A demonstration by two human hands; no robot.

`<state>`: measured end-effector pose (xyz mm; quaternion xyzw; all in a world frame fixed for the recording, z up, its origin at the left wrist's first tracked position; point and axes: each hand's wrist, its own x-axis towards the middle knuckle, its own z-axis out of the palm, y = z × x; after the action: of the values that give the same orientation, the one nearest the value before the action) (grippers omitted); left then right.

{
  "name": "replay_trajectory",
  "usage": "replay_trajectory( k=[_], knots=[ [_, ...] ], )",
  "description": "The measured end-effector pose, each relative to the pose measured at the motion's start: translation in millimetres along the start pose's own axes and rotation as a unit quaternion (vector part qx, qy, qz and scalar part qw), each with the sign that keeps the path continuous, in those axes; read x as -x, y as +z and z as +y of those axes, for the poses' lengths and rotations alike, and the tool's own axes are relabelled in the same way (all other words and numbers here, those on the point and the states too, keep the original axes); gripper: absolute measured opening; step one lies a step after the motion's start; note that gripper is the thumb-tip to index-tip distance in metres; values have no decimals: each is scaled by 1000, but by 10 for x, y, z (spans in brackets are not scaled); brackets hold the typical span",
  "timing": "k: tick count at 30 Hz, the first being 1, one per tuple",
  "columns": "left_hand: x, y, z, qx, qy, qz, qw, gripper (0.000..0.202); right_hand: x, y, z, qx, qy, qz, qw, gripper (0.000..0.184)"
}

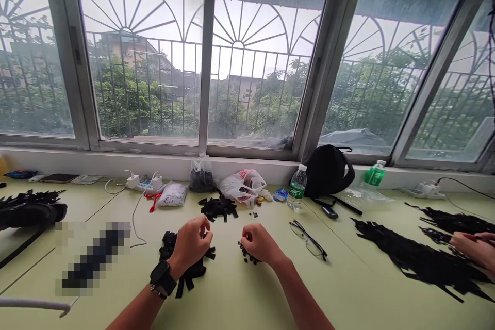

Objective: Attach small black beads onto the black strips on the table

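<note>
My left hand (190,243), with a black watch (163,276) on its wrist, is curled above a pile of short black fabric strips (189,273). Its thumb and fingertips close together, and anything between them is too small to make out. Opposite it, my right hand (261,243) is closed, knuckles up, over small dark round pieces (246,255) that look like buttons or snaps. Whatever its fingers grip is hidden. Beyond both hands lies a second heap of black strips (218,207), with a few tiny dark pieces (253,214) to its right.
Eyeglasses (308,240) lie right of my right hand. Along the window stand a water bottle (297,188), plastic bags (243,186), a black backpack (328,172) and a power strip (145,185). At far right, another person's hand (474,250) is by long black strips (417,255).
</note>
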<state>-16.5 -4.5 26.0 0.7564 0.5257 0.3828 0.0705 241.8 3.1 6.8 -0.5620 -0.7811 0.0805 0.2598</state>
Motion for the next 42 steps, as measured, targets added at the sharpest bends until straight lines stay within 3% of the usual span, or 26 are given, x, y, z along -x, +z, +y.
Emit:
replay_trajectory(
  k=[10, 18, 22, 26, 32, 38, 42],
  knots=[
    [2, -1, 47, 17, -6, 14, 1000, 14, 4, -26, 14, 80, 33, 22, 996, 7],
    [15, 33, 61, 19, 8, -2, 1000, 14, -87, 241, -169, 57, -112, 20, 992, 28],
    [18, 49, 54, 20, 18, -7, 1000, 13, -193, 386, -163, 119, -105, 4, 987, 37],
    [26, 59, 53, 20, 19, -13, 1000, 11, -229, 347, -149, 114, -131, -23, 985, 29],
    [34, 43, 70, 15, 16, -32, 999, 11, -196, 229, -220, 66, -83, 5, 994, 19],
    [27, 12, 100, 17, 13, -41, 999, 11, -167, 223, -214, 51, -82, -19, 995, 15],
    [29, 10, 104, 19, 14, -42, 999, 11, -176, 232, -189, 36, -59, 13, 998, 18]
  ],
)
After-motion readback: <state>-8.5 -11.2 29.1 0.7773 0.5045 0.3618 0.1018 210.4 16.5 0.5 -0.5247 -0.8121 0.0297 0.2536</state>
